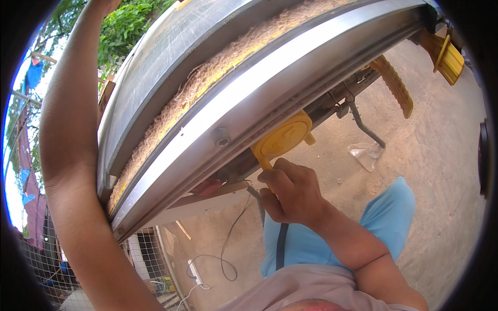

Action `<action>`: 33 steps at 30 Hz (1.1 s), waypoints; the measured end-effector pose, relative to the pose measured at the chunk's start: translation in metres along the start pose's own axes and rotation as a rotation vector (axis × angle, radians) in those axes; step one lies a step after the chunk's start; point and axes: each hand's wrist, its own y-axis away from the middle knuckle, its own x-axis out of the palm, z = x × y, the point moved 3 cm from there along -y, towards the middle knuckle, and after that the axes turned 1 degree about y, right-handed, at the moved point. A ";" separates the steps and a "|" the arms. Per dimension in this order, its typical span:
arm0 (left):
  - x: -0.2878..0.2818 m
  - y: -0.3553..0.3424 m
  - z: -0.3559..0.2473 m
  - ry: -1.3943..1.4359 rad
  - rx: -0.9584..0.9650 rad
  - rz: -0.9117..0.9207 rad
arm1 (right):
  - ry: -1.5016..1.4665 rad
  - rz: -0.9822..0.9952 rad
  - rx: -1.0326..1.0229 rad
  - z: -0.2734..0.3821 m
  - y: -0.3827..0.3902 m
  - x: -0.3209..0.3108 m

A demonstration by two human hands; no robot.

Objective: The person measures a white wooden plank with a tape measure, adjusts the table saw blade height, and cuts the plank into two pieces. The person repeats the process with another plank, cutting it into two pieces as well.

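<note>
My right hand [290,189] is closed round the yellow handle [262,158] of a round yellow knob [282,135] beneath the machine's long silver metal rail [249,83]. Along the rail runs a grey metal table top [155,62], with a fuzzy strip of pale shavings or dust [218,67] in the groove between them. A small bolt [222,136] shows on the rail's face. My left arm [70,140] reaches up beside the machine's left end; my left hand [108,4] is cut off at the top edge, so its fingers and anything they hold are hidden.
Yellow clamp parts [445,59] and a bent grey bar [365,127] hang at the right over a concrete floor [436,181]. Below are a white power strip [194,272] with cables and a wire-mesh fence [52,264]. Green foliage [122,28] and blue sheeting [33,72] show beyond.
</note>
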 end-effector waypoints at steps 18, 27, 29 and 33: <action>0.003 0.004 -0.003 0.008 -0.003 0.011 | -0.003 -0.027 -0.007 -0.001 0.000 0.001; 0.006 0.008 -0.005 0.014 -0.003 0.013 | -0.003 -0.029 -0.005 -0.001 0.000 0.001; 0.005 0.008 -0.003 0.019 0.014 0.009 | -0.002 -0.028 -0.006 -0.001 0.000 0.001; 0.004 0.006 -0.001 0.037 0.000 0.023 | -0.007 -0.037 -0.011 -0.001 -0.001 0.001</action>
